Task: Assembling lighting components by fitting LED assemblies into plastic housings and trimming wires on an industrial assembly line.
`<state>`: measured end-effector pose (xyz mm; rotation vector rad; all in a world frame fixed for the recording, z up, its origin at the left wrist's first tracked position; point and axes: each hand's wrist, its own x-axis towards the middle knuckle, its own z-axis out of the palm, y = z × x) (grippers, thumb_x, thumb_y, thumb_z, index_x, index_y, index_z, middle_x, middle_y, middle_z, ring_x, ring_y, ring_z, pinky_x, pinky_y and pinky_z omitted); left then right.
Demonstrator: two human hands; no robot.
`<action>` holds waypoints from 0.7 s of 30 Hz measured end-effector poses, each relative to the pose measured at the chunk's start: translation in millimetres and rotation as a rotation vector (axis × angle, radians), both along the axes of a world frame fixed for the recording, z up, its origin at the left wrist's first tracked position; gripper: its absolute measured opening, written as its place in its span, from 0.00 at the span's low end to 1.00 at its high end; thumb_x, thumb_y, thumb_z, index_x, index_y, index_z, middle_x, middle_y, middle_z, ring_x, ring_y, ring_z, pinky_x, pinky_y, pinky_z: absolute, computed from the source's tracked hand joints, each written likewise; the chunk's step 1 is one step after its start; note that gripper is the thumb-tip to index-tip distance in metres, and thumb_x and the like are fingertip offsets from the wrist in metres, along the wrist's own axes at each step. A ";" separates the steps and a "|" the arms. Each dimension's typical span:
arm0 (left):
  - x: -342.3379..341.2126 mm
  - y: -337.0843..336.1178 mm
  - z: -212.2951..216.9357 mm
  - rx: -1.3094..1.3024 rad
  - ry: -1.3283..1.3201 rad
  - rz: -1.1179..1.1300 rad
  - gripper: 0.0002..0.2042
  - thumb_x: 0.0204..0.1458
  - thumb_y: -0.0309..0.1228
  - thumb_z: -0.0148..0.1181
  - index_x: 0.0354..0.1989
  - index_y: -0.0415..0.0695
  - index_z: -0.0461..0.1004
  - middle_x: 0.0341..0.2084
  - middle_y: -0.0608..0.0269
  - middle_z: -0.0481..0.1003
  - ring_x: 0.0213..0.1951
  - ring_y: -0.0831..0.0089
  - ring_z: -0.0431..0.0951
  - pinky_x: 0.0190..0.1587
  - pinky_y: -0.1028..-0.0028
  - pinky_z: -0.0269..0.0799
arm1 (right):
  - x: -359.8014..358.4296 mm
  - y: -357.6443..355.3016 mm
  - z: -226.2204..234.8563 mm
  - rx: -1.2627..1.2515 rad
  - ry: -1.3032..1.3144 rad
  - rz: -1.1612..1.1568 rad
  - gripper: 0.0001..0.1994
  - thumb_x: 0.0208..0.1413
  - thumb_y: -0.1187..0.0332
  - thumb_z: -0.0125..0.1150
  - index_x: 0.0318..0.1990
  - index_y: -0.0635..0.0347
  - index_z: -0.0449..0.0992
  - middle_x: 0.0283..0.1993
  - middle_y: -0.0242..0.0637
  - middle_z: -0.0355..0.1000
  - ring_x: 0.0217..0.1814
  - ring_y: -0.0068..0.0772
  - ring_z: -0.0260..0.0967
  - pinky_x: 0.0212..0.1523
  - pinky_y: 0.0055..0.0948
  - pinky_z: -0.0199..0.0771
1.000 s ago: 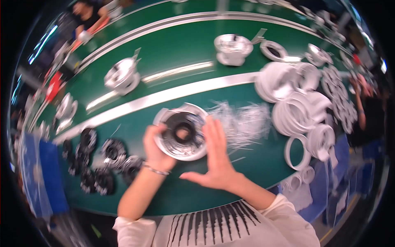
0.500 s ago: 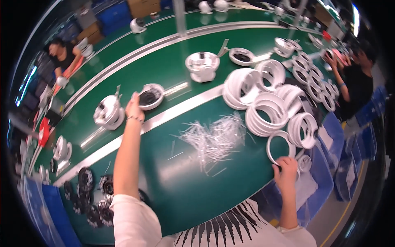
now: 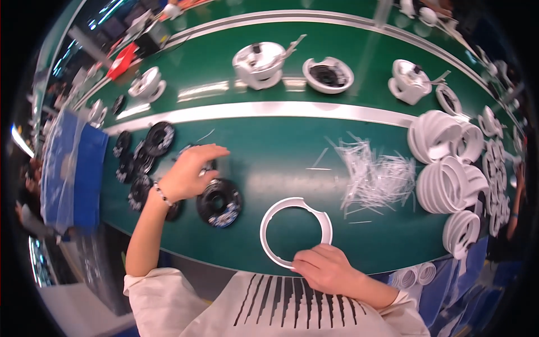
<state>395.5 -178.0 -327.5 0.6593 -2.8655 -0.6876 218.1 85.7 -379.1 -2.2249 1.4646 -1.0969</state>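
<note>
On the green table [image 3: 269, 151], the white ring [image 3: 326, 224] is left of the heap of clear strips [image 3: 373, 177] and nearer the person. The right hand [image 3: 325, 267] pinches its near rim between thumb and fingers, probably because that edge is closest and the middle stays unobstructed. The left hand [image 3: 188, 174], well left of the heap, has its thumb and fingers spread in a loose curve beside a black round part [image 3: 220, 209]; whether it touches one, I cannot tell. More black parts [image 3: 161, 139] lie farther left of the heap and stacked white rings [image 3: 443, 185] to its right, seemingly grouped so each hand has one kind within reach. Being round, the ring has no long axis; its opening faces up, and its notch points away from the person, toward the heap.
</note>
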 end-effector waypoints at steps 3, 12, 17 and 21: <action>21.6 16.8 -12.1 -0.084 -0.218 0.063 0.26 0.33 0.28 0.63 0.46 0.44 0.65 0.48 0.57 0.64 0.55 0.57 0.57 0.55 0.57 0.47 | 7.3 -8.3 -14.8 0.201 0.269 0.170 0.06 0.36 0.73 0.59 0.25 0.61 0.70 0.32 0.32 0.66 0.30 0.27 0.64 0.30 0.25 0.62; 25.6 12.2 -34.4 -0.133 -0.188 0.095 0.20 0.32 0.31 0.64 0.38 0.44 0.70 0.31 0.59 0.70 0.43 0.63 0.67 0.53 0.57 0.50 | 15.7 -44.1 13.4 0.465 0.378 -0.071 0.49 0.23 0.50 0.69 0.56 0.60 0.51 0.61 0.57 0.36 0.61 0.63 0.36 0.53 0.63 0.39; 15.4 6.9 -29.5 0.300 0.108 0.386 0.10 0.41 0.24 0.59 0.32 0.38 0.67 0.22 0.62 0.69 0.32 0.77 0.69 0.35 0.78 0.65 | 18.3 -44.8 7.5 0.549 0.294 -0.195 0.52 0.25 0.52 0.69 0.57 0.68 0.44 0.59 0.60 0.37 0.60 0.64 0.37 0.55 0.57 0.42; 8.2 5.2 -53.3 0.620 0.621 0.444 0.08 0.48 0.21 0.51 0.36 0.36 0.62 0.31 0.62 0.71 0.30 0.79 0.72 0.32 0.79 0.70 | 11.9 -41.7 5.3 0.557 0.216 -0.145 0.54 0.23 0.58 0.72 0.58 0.65 0.42 0.59 0.60 0.37 0.61 0.64 0.33 0.55 0.57 0.42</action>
